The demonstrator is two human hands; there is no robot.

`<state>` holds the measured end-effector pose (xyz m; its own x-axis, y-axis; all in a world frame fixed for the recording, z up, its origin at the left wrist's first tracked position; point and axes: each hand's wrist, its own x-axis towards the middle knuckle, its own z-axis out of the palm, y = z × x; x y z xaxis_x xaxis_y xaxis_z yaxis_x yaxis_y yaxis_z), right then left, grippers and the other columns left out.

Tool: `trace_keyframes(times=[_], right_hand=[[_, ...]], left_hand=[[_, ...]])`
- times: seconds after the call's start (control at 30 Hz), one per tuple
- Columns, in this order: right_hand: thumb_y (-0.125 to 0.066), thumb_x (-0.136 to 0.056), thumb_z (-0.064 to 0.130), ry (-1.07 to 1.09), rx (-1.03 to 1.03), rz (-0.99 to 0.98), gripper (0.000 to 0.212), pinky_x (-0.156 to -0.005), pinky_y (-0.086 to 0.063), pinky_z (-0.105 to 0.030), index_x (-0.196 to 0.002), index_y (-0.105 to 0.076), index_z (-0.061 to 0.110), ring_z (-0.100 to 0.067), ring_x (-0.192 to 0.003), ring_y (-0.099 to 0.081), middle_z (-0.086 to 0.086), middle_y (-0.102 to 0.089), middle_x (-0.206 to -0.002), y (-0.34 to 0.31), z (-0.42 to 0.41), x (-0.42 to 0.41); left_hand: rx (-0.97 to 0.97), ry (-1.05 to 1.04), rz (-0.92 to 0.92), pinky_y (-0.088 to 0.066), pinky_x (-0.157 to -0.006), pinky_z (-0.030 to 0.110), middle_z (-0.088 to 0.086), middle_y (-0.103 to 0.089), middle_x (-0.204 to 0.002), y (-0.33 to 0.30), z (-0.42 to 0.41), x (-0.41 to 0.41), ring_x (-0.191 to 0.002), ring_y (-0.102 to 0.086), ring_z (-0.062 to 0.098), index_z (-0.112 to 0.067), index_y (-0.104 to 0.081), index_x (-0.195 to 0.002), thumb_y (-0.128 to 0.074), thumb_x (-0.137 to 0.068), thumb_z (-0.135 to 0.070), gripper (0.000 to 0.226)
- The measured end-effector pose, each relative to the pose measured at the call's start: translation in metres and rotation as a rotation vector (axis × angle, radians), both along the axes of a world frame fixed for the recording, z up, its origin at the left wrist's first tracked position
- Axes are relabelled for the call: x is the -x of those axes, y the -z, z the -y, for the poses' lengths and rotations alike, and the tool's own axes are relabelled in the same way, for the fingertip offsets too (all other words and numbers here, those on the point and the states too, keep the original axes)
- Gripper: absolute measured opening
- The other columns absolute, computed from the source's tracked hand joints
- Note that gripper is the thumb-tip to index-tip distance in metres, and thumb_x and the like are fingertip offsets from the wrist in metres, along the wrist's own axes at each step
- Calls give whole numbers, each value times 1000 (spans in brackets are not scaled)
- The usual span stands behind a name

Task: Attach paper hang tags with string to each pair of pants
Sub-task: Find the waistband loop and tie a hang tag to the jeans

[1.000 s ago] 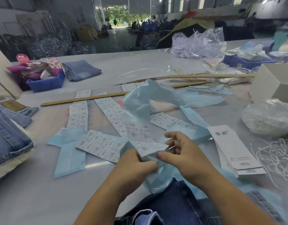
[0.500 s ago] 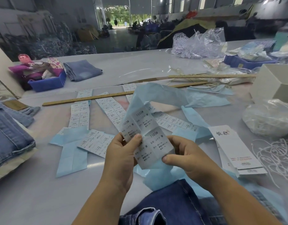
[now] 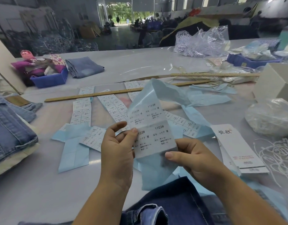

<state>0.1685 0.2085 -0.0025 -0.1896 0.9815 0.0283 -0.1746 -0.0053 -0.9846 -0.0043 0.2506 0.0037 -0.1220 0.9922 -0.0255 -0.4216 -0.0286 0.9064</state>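
Pinching label sheet (image 3: 152, 135) upright, left hand (image 3: 117, 150) one edge, right hand (image 3: 192, 157) other, above dark jeans (image 3: 172, 202)

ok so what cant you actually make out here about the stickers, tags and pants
- Head view: small print on the sticker strip under "1103#" and "M" is too blurred to read.
- Right hand fingers are hidden behind the strip's blue backing.
- Hang tags: bottom lines too small; the stack count is unclear.
- Dark jeans are cut off by the bottom edge.
- Left hand pinches the strip's left edge.
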Motion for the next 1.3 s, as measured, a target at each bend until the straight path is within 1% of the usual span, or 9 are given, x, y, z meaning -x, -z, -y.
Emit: trace_keyframes(times=[0.07, 0.2, 0.4, 0.63, 0.8, 0.93, 1.1, 1.2, 1.3], right_hand=[[-65, -80, 8, -4, -6, 20, 22, -78, -56, -29, -99, -77, 5, -26, -86, -71, -20, -74, -101, 0, 1, 2], [-59, -92, 2, 156, -11, 152, 25, -71, -56, -23, -88, -80, 16, -18, -80, -71, -9, -77, -94, 3, -1, 3], [-62, -92, 13, 123, -62, 285, 15, -72, -49, -27, -89, -73, 4, -14, -77, -61, -12, -70, -80, 4, 0, 1], [-59, -89, 15, 53, -80, 303, 16, -78, -50, -22, -88, -76, 15, -10, -82, -65, -1, -74, -85, 4, 1, 1], [-57, -83, 20, 42, -70, 330, 24, -86, -52, -33, -95, -74, 9, -15, -87, -65, -10, -74, -93, 7, 0, -2], [-55, -80, 16, 44, -53, 390, 25, -85, -51, -30, -94, -75, 11, -11, -86, -64, -3, -74, -91, 5, 0, 0], [-53, -90, -4, 110, -21, 443, 23, -89, -51, -47, -95, -72, 7, -16, -84, -63, -14, -73, -95, 6, 0, -1], [-54, -90, -5, 166, 2, 444, 23, -83, -54, -40, -92, -72, 9, -14, -81, -65, -9, -74, -89, 7, -1, -1], [-55, -91, -4, 189, 17, 420, 26, -71, -53, -22, -90, -72, 15, -7, -78, -67, 3, -75, -84, 7, -2, -1]], left_hand=[[-12, -57, -110, -58, -64, 28, 2, -74, -84, 0, 2, 0, -81, -72, 14, -28, -55, -102, -67, -90, -11, 24], [-370, -245, -866, -47, -77, 18, -10, -54, -106, -2, 8, 1, -93, -54, 7, -40, -53, -100, -75, -84, -23, 32], [-746, 32, -1281, -46, -75, 34, -12, -58, -84, -9, 22, -9, -84, -53, 13, -27, -75, -89, -69, -78, -31, 13], [-747, 85, -1360, -44, -71, 36, -12, -65, -80, -11, 20, -5, -77, -59, 15, -25, -72, -84, -62, -82, -27, 11], [-740, 116, -1397, -42, -71, 35, -13, -64, -80, -10, 20, -5, -77, -59, 14, -26, -71, -86, -62, -81, -27, 10], [-633, 146, -1243, -44, -67, 36, -11, -62, -74, -5, 18, -3, -66, -49, 8, -25, -72, -85, -59, -83, -27, 14], [-526, 126, -1137, -40, -52, 30, -10, -52, -52, 1, 19, -4, -53, -48, 11, -33, -61, -91, -54, -89, -36, 7], [-485, 134, -1023, -49, -58, 39, -12, -62, -62, 1, 21, -5, -57, -57, 11, -35, -58, -89, -50, -87, -38, 9], [-480, 121, -990, -49, -62, 31, -16, -65, -72, 0, 21, -5, -67, -61, 8, -30, -62, -82, -52, -87, -34, 12]])
